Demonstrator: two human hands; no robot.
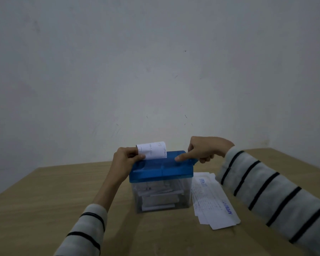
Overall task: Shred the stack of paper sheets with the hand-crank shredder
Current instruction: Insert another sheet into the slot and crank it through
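Note:
The hand-crank shredder [161, 171] stands mid-table, a blue lid on a clear bin that holds white paper strips. A white sheet [152, 150] sticks up from the lid's slot. My left hand [127, 157] pinches the sheet's left edge at the slot. My right hand [201, 149] is at the lid's right end: its thumb lies on the blue top and its fingers curl round something at the shredder's right side, where the crank is hidden. A stack of paper sheets [213, 200] with blue print lies flat just right of the bin.
The wooden table [44, 200] reaches a plain grey-white wall [155, 71] behind the shredder. Its right rear corner is near my right sleeve [270, 185]. Bare tabletop lies left of and in front of the bin.

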